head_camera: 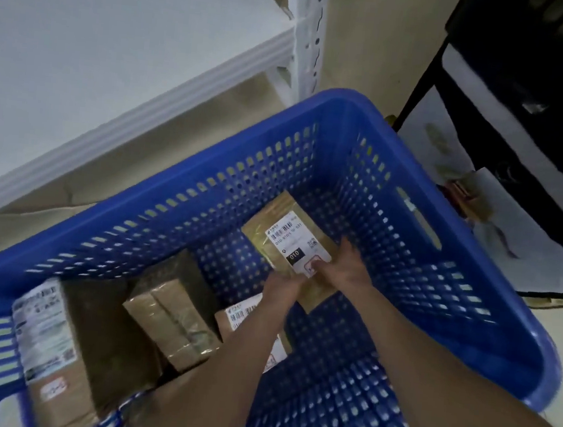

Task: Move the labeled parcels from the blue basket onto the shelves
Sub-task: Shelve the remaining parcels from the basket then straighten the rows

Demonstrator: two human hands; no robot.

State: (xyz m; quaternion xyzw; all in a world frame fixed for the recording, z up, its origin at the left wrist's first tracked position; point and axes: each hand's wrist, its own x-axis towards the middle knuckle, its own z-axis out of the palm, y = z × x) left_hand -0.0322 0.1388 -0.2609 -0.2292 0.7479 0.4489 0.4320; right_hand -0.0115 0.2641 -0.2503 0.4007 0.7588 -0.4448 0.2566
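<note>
Both my arms reach down into the blue basket [378, 126]. A flat brown parcel [274, 224] with a white label marked 010 lies at the basket's far end. My right hand [345, 267] grips its near right edge, thumb on the label. My left hand [281, 287] holds its near left edge, fingers partly hidden under it. Several other parcels lie in the basket: a large labelled box [65, 340] at the left, a taped brown box [173, 320] in the middle, and a labelled parcel [243, 314] under my left forearm.
A white shelf [99, 58] with a perforated upright post [311, 33] stands to the left of the basket. A dark rack [523, 116] holding pale bags stands at the right. Beige floor shows between them.
</note>
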